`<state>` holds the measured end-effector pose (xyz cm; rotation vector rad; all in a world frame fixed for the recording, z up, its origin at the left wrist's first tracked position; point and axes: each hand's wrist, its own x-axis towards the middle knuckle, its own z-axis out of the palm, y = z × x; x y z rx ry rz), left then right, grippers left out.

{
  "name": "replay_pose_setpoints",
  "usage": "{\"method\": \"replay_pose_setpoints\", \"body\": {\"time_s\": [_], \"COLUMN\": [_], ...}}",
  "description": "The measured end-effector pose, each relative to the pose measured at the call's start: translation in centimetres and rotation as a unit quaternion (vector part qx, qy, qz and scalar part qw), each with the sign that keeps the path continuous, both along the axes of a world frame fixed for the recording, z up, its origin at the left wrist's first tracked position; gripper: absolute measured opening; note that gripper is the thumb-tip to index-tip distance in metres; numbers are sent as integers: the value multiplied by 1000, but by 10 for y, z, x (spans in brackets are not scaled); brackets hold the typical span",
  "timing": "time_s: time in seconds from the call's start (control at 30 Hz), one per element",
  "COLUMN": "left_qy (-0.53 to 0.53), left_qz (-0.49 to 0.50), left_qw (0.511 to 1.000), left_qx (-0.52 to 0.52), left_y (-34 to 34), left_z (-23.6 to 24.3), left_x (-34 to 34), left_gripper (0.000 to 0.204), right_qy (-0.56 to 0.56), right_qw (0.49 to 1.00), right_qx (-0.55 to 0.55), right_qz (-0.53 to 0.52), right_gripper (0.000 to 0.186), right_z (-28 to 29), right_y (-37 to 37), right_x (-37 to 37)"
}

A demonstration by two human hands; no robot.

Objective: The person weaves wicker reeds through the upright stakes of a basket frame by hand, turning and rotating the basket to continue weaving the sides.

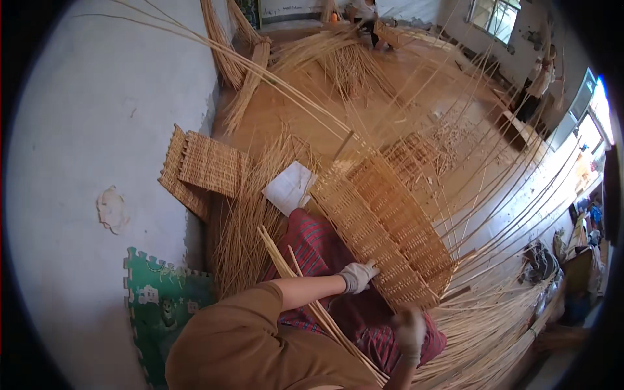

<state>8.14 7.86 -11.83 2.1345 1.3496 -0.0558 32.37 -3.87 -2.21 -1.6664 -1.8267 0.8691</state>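
Observation:
A long woven wicker basket [354, 224] lies tilted across my lap, its inside showing on the right and loose wicker ends sticking out past it. My left hand [359, 276], in a pale work glove, grips the near edge of its wall with closed fingers. My right hand [409, 330], also gloved, is close by the basket's near end. Motion smears its fingers, so what they hold, if anything, cannot be made out. A red plaid cloth [311, 237] covers my legs beneath the basket. Several split wicker strips [279, 260] run under my left forearm.
Finished-looking woven panels [211, 162] lean by the left wall. Loose wicker rods [244, 240] and a white sheet [289, 187] lie beside me. A wicker bundle [494, 331] spreads at right. A green foam mat [166, 309] stands against the wall. Two people [539, 81] are farther off.

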Motion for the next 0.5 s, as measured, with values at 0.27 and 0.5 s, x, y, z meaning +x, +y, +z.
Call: {"method": "replay_pose_setpoints", "body": {"time_s": [0.27,0.5], "left_qy": [-23,-175], "left_qz": [29,-147], "left_qw": [999,973], "left_qx": [8,27], "left_y": [-1,-3], "left_z": [7,77], "left_x": [2,-12], "left_gripper": [51,27], "right_qy": [-151,-262], "right_qw": [943,959], "right_qx": [-257,5], "right_qz": [145,-105], "right_gripper": [34,18], "right_z": [12,-36], "right_y": [-73,-90], "right_x": [-42,-7]}}
